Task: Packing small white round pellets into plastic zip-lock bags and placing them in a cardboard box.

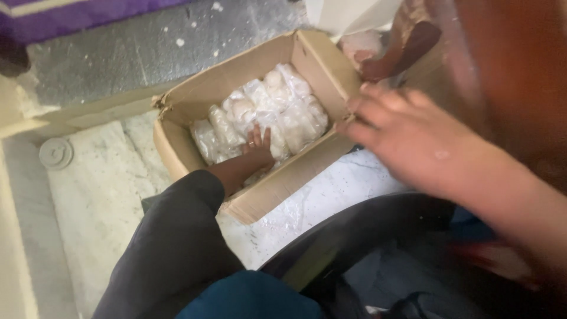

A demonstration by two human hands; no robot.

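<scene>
Left hand (258, 147) is down inside the cardboard box (260, 195), fingers spread flat on the clear packets (266, 109), gripping nothing; packets run diagonally toward the far corner; right hand (413, 139), blurred, open, rests at the box's right rim.

The right hand (407, 139) is blurred, close to the lens, so its fingers and what they touch at the box (277, 183) rim cannot be told apart. The left hand (258, 149) covers part of the clear bags (277, 109), whose pale contents are too soft to name, and the box's near wall hides their lower layer. Another hand (401, 50) at the top is cut by the frame edge.
</scene>
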